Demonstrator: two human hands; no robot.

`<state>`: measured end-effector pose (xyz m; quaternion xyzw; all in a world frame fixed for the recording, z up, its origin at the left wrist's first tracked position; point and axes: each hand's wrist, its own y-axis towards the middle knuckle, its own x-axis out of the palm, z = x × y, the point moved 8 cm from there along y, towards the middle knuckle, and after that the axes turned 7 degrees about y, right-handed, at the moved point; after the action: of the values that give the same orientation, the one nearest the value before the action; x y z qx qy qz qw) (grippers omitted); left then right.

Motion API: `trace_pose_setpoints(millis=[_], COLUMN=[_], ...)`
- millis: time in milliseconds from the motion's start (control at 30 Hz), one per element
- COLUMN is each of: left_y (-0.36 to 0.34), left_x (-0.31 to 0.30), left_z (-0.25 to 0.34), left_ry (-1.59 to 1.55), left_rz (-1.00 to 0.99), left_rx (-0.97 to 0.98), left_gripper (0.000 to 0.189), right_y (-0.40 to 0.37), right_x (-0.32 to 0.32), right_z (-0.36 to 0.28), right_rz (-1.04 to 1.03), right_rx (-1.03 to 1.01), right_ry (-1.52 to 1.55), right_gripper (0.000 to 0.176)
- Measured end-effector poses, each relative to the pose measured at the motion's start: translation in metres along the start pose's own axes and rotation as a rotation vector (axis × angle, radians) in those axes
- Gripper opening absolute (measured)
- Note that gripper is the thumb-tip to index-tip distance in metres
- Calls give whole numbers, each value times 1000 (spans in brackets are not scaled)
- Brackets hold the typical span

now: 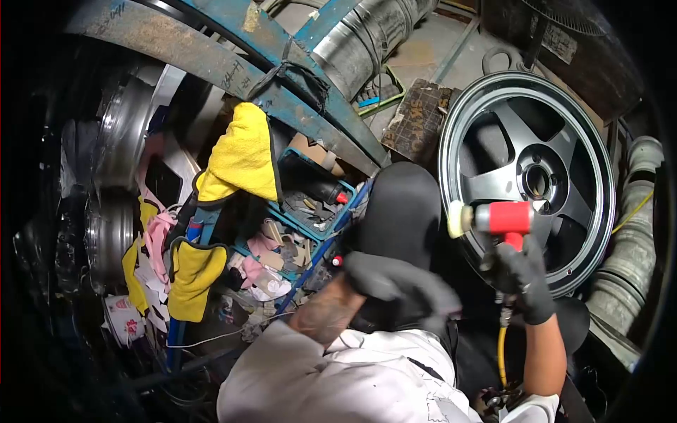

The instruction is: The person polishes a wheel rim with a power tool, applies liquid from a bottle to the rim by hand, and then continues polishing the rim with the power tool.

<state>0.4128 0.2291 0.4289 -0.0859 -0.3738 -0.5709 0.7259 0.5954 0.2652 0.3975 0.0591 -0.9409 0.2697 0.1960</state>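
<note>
My right hand (525, 285), in a dark glove, is wrapped round the grip of a red and silver air polisher (504, 217) with a pale yellow round pad (458, 219) at its left end. A yellow hose (502, 356) hangs below its handle. Behind the tool, a grey multi-spoke wheel (504, 185) with a shiny rim leans on the right; whether the pad touches it I cannot tell. My left hand (398, 278), also gloved, is over my lap, its fingers smeared by motion.
Yellow cloths (243, 158) hang on a blue metal frame (328, 88) at the left. Blue baskets (310, 229) hold a bottle, scraps and small pieces. Metal drums (370, 42) lie at the top, and stacked cylinders (620, 271) stand at the right edge. A patterned box (417, 120) sits behind my knee.
</note>
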Motion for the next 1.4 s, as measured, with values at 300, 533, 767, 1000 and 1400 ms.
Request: trace_pose_setpoints(millis=[300,533,767,1000,1400], left_y=[-296,-400,-388,-408,-151], left_x=[-199,-263,-219,-155,-106], left_z=[49,-85,-148,-111,87], left_ry=[609,1146,1121,746,608], left_rz=[1693,1563,1393,1539,1262], left_rx=[-406,-1370,-1526,-1280,-216], left_gripper=[40,39,49,61,84], right_y=[-32,-14,-24,-28,-25], right_x=[95,89,100,98,110], right_z=[107,115,115,136,115], right_rz=[-880,-948,-1002,-881,-927], right_rx=[180,-107,-19,-140,-347], right_ry=[-888,-1127,-907,-564,-1052], right_gripper=[47,53,51,45,44])
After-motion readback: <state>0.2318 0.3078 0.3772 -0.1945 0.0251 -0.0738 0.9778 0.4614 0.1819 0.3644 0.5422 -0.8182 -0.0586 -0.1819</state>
